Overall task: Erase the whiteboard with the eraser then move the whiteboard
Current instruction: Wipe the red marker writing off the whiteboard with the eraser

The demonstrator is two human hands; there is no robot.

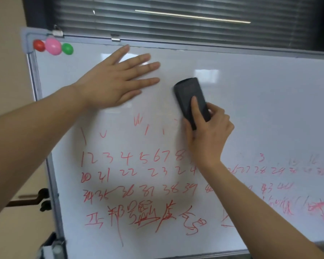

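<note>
— While the left hand (112, 85) lay flat on the board (251, 113), fingers straight and spread, what was the right hand (208, 135) doing?

— It gripped the eraser (190, 99), a black, rounded oblong with a matte shell. The forefinger lay along its back and the other fingers curled round its lower end. It sat against the glossy white surface, tilted, near the middle, just right of the left fingertips.

— And the board itself?

— Smooth and shiny, in a grey metal frame with a rounded plastic corner. The upper band looked wiped; red marker (131, 174) filled the lower part in rows of numbers and scrawled characters, smeared pale toward the right.

— Anything else?

— Three glossy dome magnets at the top left: red (39, 45), pink (53, 46), green (67, 48). Two metal clips were on the top edge, with dark slatted blinds (176, 21) behind.
</note>
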